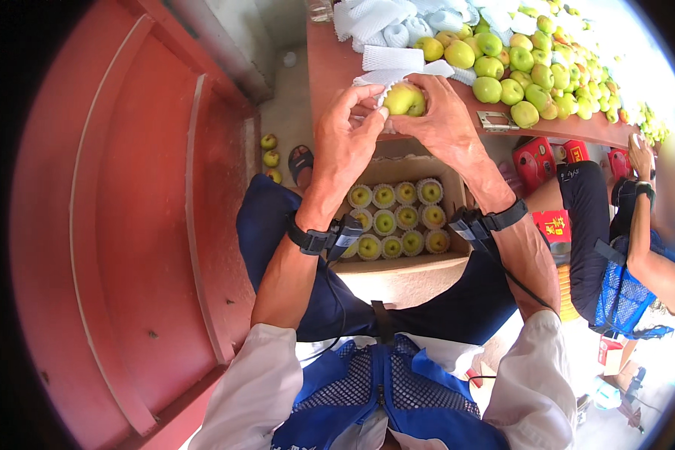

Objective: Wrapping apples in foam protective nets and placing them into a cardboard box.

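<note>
Between my two hands, just above the table's near edge, is a yellow-green apple point(403, 100). A white foam net sleeve point(383, 97) sits around part of it. My left hand point(353, 126) pinches the sleeve at the apple's left side with thumb and fingertips. From the right, my right hand point(445, 115) grips the apple, fingers over its top and thumb below. Under my forearms, a cardboard box point(455, 180) stands between my knees. Rows of apples in foam sleeves point(406, 216) fill the part of it that I can see.
On the reddish table point(337, 62) lie a heap of loose apples point(540, 73), white foam sleeves point(394, 59) and a metal hinge point(498, 121). A red door point(140, 225) stands left. Several apples point(270, 151) lie on the floor. At right sits another person point(647, 247) near red boxes point(551, 225).
</note>
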### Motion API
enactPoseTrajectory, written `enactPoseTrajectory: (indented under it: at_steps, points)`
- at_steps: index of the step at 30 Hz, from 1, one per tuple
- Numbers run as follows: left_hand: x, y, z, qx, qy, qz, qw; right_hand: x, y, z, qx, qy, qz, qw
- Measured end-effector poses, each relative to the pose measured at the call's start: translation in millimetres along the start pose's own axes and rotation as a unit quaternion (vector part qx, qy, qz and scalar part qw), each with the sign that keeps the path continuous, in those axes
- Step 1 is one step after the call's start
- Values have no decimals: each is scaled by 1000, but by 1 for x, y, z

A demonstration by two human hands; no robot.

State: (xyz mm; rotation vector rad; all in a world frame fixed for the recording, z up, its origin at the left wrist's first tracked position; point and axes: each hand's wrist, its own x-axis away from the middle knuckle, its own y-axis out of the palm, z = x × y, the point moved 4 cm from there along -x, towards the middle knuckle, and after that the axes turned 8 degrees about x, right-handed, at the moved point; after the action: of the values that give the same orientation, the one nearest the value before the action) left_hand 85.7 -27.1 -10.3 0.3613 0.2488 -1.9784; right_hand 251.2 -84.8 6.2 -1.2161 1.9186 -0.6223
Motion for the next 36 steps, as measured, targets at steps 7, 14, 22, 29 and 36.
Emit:
enactPoseTrajectory:
  at_steps: [7,14,22,29,36]
  points:
    - [-1,6,-2,-3,-89,-26,996,3,5,-1,46,-22,29,998]
    - [-2,5,1,55,-81,-29,995,-3,1,2,-126,-55,-48,989]
    - [-2,-6,-4,152,-196,-99,964,-5,-16,16,-309,50,-189,931]
    - [-3,-7,-6,168,-185,-111,962,-7,-15,16,-224,24,-180,958]
    - [-4,-7,-4,182,-175,-115,961,-4,-18,6,-405,44,-207,889]
